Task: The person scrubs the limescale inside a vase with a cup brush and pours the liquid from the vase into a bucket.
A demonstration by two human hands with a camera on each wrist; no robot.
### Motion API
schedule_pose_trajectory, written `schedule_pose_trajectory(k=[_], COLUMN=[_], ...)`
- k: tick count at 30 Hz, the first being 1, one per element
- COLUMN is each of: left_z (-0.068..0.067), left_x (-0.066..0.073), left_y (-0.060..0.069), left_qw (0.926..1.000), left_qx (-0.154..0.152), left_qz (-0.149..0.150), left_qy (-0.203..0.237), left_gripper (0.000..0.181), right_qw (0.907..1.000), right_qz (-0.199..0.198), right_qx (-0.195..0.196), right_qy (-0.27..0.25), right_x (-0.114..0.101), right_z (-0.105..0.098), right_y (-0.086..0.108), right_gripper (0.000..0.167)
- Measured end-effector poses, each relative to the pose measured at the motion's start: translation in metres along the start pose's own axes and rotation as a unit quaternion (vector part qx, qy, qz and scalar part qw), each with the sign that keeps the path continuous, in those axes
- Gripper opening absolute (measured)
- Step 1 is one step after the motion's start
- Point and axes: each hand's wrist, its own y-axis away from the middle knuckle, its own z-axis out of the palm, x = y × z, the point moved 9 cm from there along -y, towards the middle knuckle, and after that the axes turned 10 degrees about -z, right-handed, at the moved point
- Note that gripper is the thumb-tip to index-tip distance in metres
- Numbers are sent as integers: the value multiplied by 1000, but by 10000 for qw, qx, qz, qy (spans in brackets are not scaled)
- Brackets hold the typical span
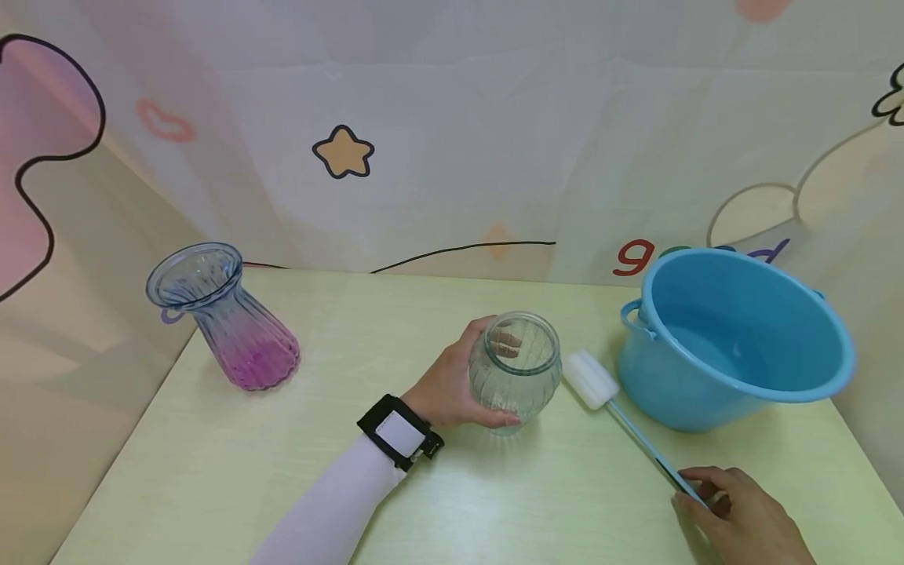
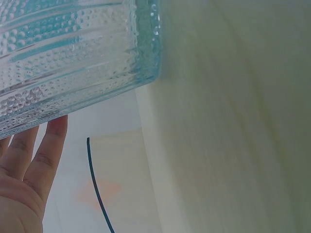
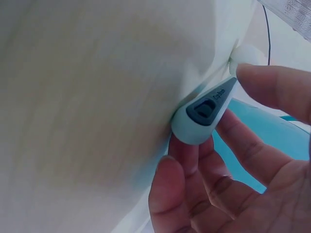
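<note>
My left hand (image 1: 452, 384) grips a clear ribbed glass jar (image 1: 519, 377) around its side, thumb at the front and fingers behind. In the left wrist view the jar's dimpled wall (image 2: 73, 58) fills the upper left, and several fingers (image 2: 46, 160) show beside it. To the right, a cup brush (image 1: 592, 380) with a white sponge head lies slanted along the table. My right hand (image 1: 749, 514) pinches the end of its pale blue handle (image 3: 194, 121), the thumb on one side and the fingers on the other. The jar's mouth faces up.
A blue bucket (image 1: 706, 377) with a side handle stands at the right, just beyond the brush. On the left is a glass vase (image 1: 247, 337), blue at the flared top and pink at the base. A printed cloth (image 1: 452, 157) hangs behind the table (image 1: 339, 337).
</note>
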Motion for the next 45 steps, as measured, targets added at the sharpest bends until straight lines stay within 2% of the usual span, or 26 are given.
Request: schedule_pose_trajectory(k=[5, 10, 13, 16, 19, 22, 28, 34, 41, 45], left_z=[-2, -2, -2, -2, -3, -4, -2, -2, -3, -4], left_x=[-1, -1, 0, 1, 2, 2, 1, -1, -1, -1], left_y=[0, -1, -1, -2, -2, -2, -2, -1, -1, 0], left_qw=[10000, 9999, 9999, 9999, 10000, 10000, 10000, 9999, 9999, 9998], left_qx=[46, 101, 86, 52, 39, 37, -29, -12, -59, -93], left_qz=[19, 20, -3, -2, -2, -13, -3, -78, -109, -127], left_qy=[-33, -128, -131, -98, -50, -40, -68, -143, -88, -97], left_gripper=[115, 115, 115, 115, 115, 115, 115, 116, 118, 119], right_qw=[10000, 9994, 9951, 9843, 9749, 9676, 9502, 9360, 9195, 9145], right_qz=[-25, -245, -624, -1046, -1428, -1775, -2312, -2674, -3058, -3122], right_qx=[28, 240, 719, 1364, 1706, 1651, 1081, 707, 668, 641], right_qy=[2, 75, 277, 405, 27, -702, -1786, -2177, -2378, -2492], right_x=[0, -2, -13, -34, -60, -89, -139, -174, -204, -213], right_z=[-1, -4, -11, -22, -28, -31, -23, -11, -3, 0], right_y=[1, 1, 3, 9, 10, 5, -11, -27, -45, -53], right_gripper=[54, 52, 49, 47, 50, 57, 78, 99, 114, 117])
